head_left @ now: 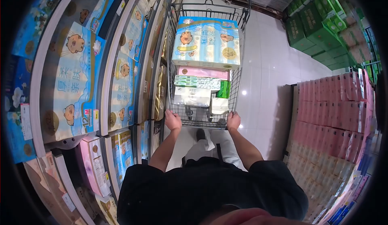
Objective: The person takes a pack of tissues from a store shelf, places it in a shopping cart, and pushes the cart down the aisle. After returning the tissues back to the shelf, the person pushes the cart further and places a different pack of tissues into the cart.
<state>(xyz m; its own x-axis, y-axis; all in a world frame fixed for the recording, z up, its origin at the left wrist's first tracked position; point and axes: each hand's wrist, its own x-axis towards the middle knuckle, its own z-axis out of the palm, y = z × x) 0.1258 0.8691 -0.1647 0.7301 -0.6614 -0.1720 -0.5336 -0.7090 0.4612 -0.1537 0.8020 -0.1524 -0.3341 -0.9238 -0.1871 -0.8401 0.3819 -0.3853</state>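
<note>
Nearest the camera, a black shirt (214, 188) is seen, with bare forearms reaching away from it to a wire shopping cart (204, 124) in the middle of the aisle. The cart's near end is held at both corners: the left by the left hand (173, 120), the right by the right hand (233, 121). The fingers of each hand appear curled around the wire rim; how tightly they are pressed cannot be told.

At the far end of the basket, a large blue-and-cream pack (207, 43) is carried. Nearer, a pink package (202, 71), small green-and-white packs (198, 82) and white packages (192, 97) are seen.

For steady handling, equal pull or push is best given at both corners, so that the cart is not swung toward the shelf rail (35, 103). The left side deserves most care, since the shelves stand close there; more floor (258, 79) is offered on the right, before the stacked pink packs (329, 103). The dark shoe (200, 134) should be given room behind the near end.
</note>
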